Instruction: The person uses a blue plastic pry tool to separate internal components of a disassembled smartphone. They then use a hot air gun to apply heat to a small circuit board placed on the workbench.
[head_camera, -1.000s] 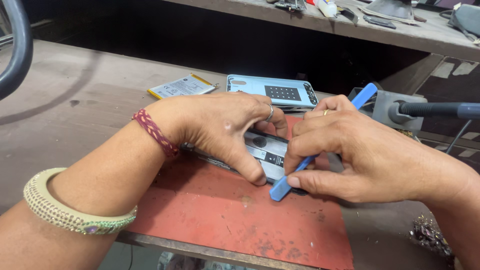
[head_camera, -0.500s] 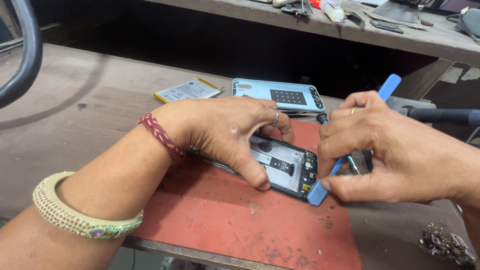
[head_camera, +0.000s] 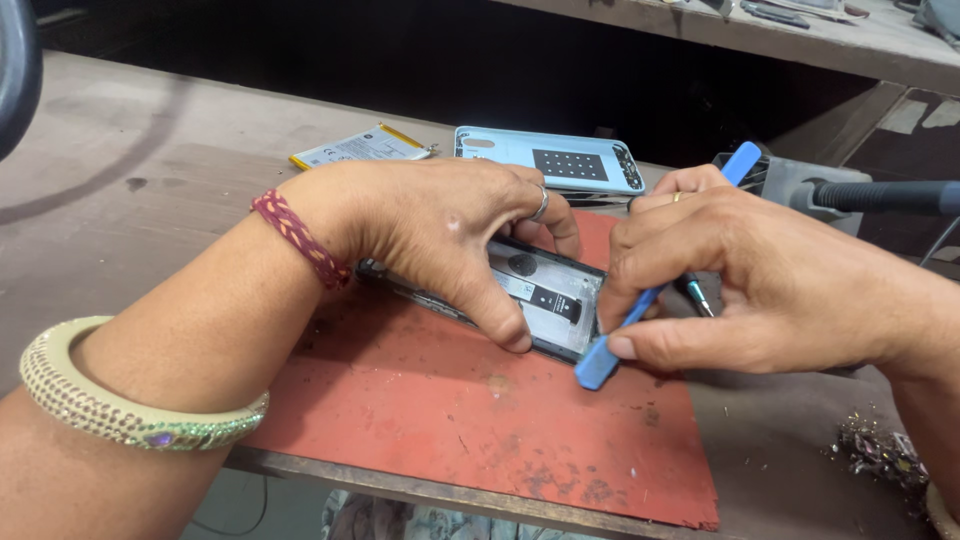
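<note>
On the red mat (head_camera: 420, 400) mid-frame, the left hand (head_camera: 440, 235) grips the opened phone (head_camera: 545, 295), while the right hand (head_camera: 760, 280), fingers pinching the blue pry tool (head_camera: 600, 362), has slid it from the near edge to the phone's lower-right corner.

White-labelled yellow-edged battery (head_camera: 358, 147) (perhaps) lies flat on bench (head_camera: 150, 190).

1. Opened black phone chassis (head_camera: 548, 300): left part hidden under left hand (head_camera: 440, 235).
2. Blue plastic pry tool (head_camera: 640, 300): mid-shaft covered by right hand (head_camera: 760, 285).
3. Small screwdriver tip (head_camera: 697, 296): handle concealed.
4. Dark curved object (head_camera: 18, 70): cut off by the left edge of the view.
5. Glittery debris (head_camera: 880, 450) on desk (head_camera: 150, 180): too small to identify.
</note>
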